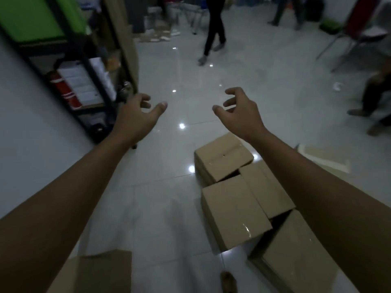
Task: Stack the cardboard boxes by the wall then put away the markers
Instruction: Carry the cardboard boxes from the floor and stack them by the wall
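My left hand (138,115) and right hand (238,111) hung loose, holding nothing; cardboard boxes (232,208) lay unstacked at lower right, no markers visible.

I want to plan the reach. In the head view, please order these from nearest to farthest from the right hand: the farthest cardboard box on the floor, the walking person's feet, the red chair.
From the right hand:
1. Farthest cardboard box, on the floor just below the hand.
2. Walking person's feet, ahead, up the room.
3. Red chair, far right corner.

Bare floor (160,197) lies open between the shelf rack (88,81) and clustered cardboard boxes (232,210).
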